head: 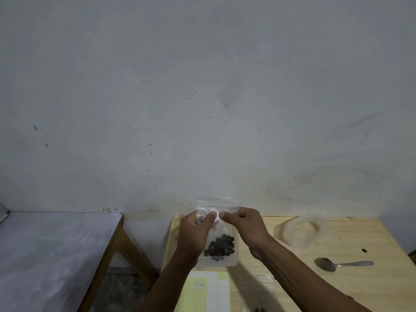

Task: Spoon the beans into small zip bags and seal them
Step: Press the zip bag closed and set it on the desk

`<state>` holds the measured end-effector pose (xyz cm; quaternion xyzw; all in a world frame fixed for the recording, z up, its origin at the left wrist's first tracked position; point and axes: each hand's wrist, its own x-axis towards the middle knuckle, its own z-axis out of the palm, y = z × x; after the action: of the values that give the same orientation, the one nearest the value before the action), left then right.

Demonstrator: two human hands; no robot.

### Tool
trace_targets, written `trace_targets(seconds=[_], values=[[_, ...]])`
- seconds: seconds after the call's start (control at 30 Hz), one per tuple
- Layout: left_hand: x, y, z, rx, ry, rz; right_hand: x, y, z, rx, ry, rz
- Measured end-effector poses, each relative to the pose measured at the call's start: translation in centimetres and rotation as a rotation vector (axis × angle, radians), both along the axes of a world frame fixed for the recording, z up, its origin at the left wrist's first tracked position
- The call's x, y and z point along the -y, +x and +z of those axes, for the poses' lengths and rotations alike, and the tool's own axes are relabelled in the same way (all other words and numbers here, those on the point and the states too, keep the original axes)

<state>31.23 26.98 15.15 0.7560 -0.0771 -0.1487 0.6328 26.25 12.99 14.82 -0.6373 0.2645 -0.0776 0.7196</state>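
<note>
Dim, flat light leaves the view grainy and soft, with wide-angle bending at the edges.
</note>
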Motion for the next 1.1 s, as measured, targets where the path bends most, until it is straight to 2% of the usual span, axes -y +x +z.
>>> trace_targets(seconds=[0.17,0.33,0.47,0.53,0.63,0.8,1.1], values=[[0.0,0.0,-0.8,-0.027,0.03,0.008,-0.3,-0.3,-0.4,0.001,0.025,0.006],[0.1,0.8,-1.3,-0.124,-0.074,0.128,-0.2,-1.0,-1.6,0.001,0.158,0.105],[-0.1,2.4,-1.9,-0.16,-0.101,0.183,0.3,-1.5,-3.7,-0.051,0.108,0.205],[0.1,2.9,-2.6,-0.209,-0.09,0.167,0.5,-1.4,-4.5,-0.043,0.094,0.18],[0.1,3.2,-4.5,-0.251,0.039,0.131,0.8,-1.2,-5.7,-0.062,0.082,0.06],[-0.9,2.2,-8.5,-0.252,0.254,-0.065,0.7,-1.3,-8.4,-0.162,0.071,-0.064],[-1.6,2.0,-10.9,-0.144,0.492,-0.176,0.0,-0.5,-11.7,-0.368,-0.047,0.17]])
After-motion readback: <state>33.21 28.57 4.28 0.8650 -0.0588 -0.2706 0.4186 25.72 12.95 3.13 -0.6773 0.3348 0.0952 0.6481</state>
